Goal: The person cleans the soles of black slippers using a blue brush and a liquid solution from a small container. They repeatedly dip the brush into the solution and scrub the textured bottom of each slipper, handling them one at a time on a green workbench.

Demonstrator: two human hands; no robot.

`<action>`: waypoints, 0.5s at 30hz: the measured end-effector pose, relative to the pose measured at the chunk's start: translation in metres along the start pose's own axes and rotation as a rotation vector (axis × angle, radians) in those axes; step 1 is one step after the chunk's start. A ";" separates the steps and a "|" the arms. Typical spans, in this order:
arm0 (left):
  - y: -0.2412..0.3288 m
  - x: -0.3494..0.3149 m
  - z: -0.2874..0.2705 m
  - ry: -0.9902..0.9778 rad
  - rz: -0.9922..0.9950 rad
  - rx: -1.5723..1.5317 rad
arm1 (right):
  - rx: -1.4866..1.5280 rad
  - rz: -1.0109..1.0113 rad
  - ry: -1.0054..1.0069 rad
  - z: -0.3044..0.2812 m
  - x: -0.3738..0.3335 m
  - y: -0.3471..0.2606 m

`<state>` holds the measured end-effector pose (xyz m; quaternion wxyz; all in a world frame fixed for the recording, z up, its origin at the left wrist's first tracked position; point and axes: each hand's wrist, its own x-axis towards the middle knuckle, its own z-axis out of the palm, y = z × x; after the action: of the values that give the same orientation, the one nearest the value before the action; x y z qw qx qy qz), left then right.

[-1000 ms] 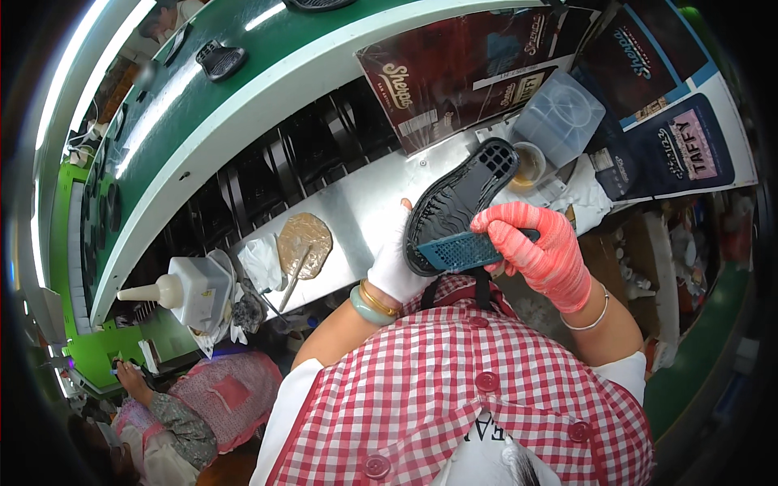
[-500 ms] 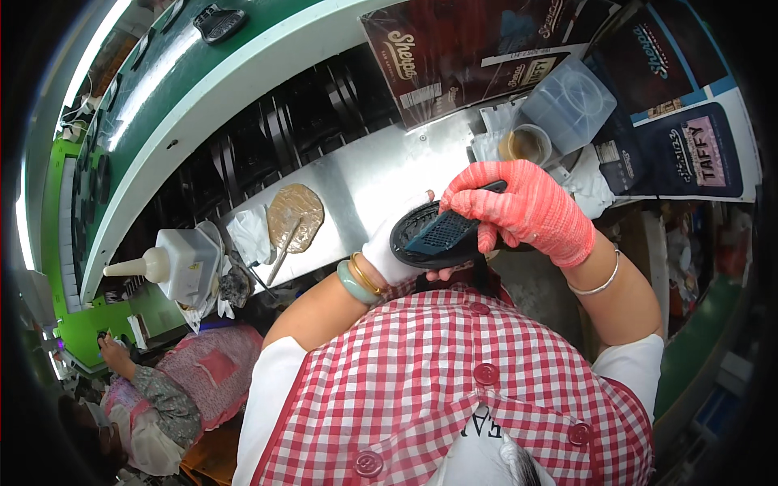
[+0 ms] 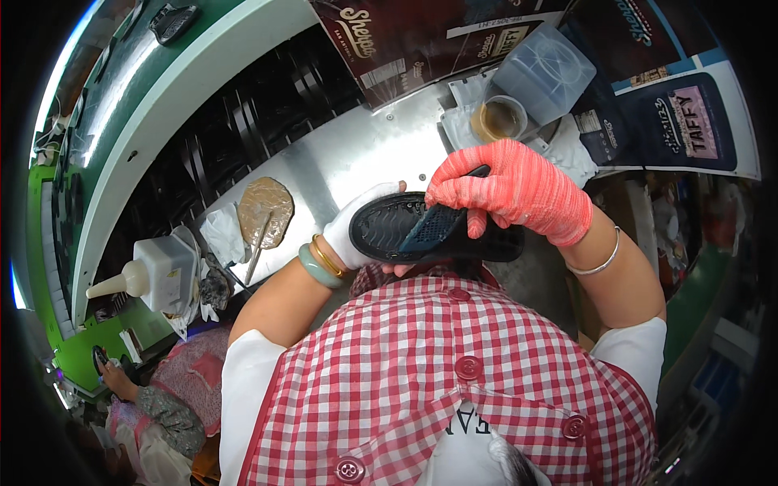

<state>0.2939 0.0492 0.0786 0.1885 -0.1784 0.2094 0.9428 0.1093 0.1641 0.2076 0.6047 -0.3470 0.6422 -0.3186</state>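
My left hand [image 3: 347, 230], in a white glove with bare fingertips, is closed round the toe or heel end of a black shoe sole [image 3: 379, 230], its grooved inner face turned up. In a pinch, my right hand [image 3: 523, 193], in a coral knitted glove, grips a dark blue strip [image 3: 431, 230] with a mesh-like pattern. The strip slants across the middle of the sole, its lower end touching or just above it. One dark end of it sticks out above my right fingers. The far end of the sole runs under that hand.
Beyond my hands lies a metal work surface [image 3: 328, 166]. On it, left, are a brown lump [image 3: 266, 212] with a thin stick and a white nozzle bottle [image 3: 158, 271]. At right stand a cup of brownish liquid [image 3: 498, 120] and a clear container [image 3: 545, 71]. A co-worker's arm [image 3: 168, 413] shows lower left.
The sole has been turned, so more of its grooved face shows and it extends further right beneath my right hand. The view has shifted, moving the bench items left and up. Both grips persist.
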 end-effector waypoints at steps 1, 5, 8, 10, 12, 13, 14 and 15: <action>0.001 0.000 -0.001 -0.013 -0.004 -0.006 | -0.008 0.005 0.006 -0.001 -0.001 0.000; -0.001 0.002 0.004 0.042 0.021 -0.149 | -0.014 0.012 0.013 -0.006 -0.005 0.001; -0.004 0.003 -0.013 0.101 0.016 -0.124 | -0.044 0.017 0.003 -0.009 -0.008 0.000; -0.003 0.004 -0.013 0.126 0.017 -0.114 | -0.031 -0.021 0.001 -0.011 -0.008 0.006; -0.001 0.002 -0.010 0.119 0.017 -0.117 | -0.033 -0.027 0.003 -0.015 -0.010 0.009; 0.000 0.001 -0.009 0.087 0.016 -0.101 | -0.041 -0.014 0.007 -0.017 -0.013 0.007; 0.003 0.001 -0.010 -0.004 0.009 -0.047 | -0.049 0.000 0.011 -0.020 -0.015 0.007; 0.006 0.000 -0.011 -0.096 0.005 0.011 | -0.049 0.012 0.023 -0.023 -0.017 0.010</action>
<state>0.2943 0.0395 0.0713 0.1969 -0.1316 0.2057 0.9495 0.0864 0.1835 0.2106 0.5906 -0.3538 0.6589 -0.3032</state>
